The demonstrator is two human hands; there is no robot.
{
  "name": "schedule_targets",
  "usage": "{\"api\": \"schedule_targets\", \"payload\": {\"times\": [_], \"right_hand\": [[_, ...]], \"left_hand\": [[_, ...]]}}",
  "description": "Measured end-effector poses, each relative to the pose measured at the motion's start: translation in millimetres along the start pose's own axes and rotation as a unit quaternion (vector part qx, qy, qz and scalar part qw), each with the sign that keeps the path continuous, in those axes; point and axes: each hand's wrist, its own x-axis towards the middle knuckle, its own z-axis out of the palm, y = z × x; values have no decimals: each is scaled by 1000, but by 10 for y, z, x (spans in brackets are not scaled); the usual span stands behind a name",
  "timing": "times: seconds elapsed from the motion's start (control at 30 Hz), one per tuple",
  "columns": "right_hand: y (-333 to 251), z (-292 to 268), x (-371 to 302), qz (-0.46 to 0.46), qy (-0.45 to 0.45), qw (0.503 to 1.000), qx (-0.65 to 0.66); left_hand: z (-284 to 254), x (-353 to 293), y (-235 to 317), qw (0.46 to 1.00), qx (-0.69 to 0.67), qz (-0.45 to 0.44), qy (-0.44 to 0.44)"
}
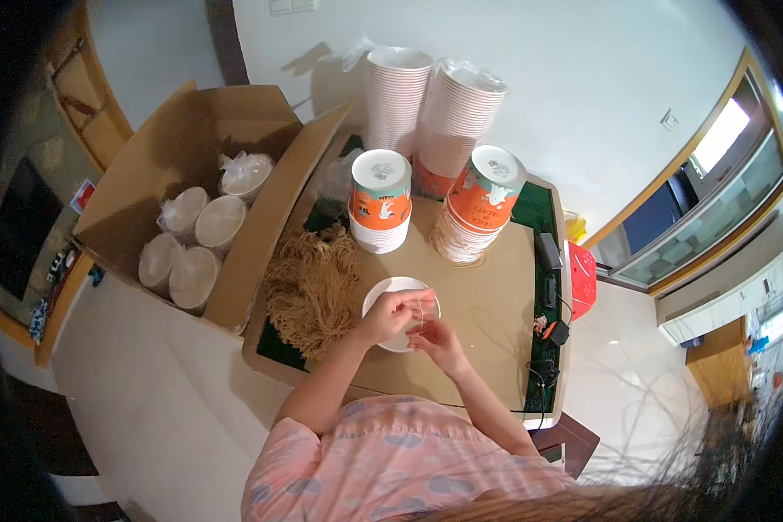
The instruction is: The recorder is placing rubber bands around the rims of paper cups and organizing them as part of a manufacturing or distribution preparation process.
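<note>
My left hand [391,315] is over a white paper tub [376,294] on the cardboard-covered table, its fingers reaching right and pressed together. Just below and to the right, my right hand [440,343] has its fingers curled in a pinch. A thin pale string [422,309] runs between the fingertips of both hands; its ends are too fine to follow. The hands cover much of the tub. To the left lies a tangled heap of brown twine [311,291]. Behind stand two upside-down stacks of orange and green printed tubs [380,207], the right stack [481,204] with twine loops around its lower part.
Two tall stacks of plastic-wrapped white tubs [398,100] stand by the wall. An open cardboard box [261,222] holding several bagged tubs is on the left. Black adapters and cables [548,261] line the table's right edge, beside a red object [582,280].
</note>
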Motion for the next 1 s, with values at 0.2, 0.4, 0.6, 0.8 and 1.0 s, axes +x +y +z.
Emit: {"api": "schedule_targets", "payload": {"times": [0.2, 0.4, 0.6, 0.8, 1.0], "right_hand": [[-39, -164, -126, 92, -2, 995, -46], [-295, -533, -316, 136, 34, 979, -150], [-668, -496, -468, 4, 48, 966, -253], [-644, -459, -487, -102, -7, 990, 99], [-569, -229, -391, 55, 104, 990, 76]], "left_hand": [[-391, -198, 32, 962, 266, 54, 23], [-461, -645, -202, 790, 594, 71, -135], [-390, -584, -518, 772, 628, 52, -86], [91, -138, -384, 914, 396, -71, 53], [8, 19, -746, 947, 288, -123, 74]]}}
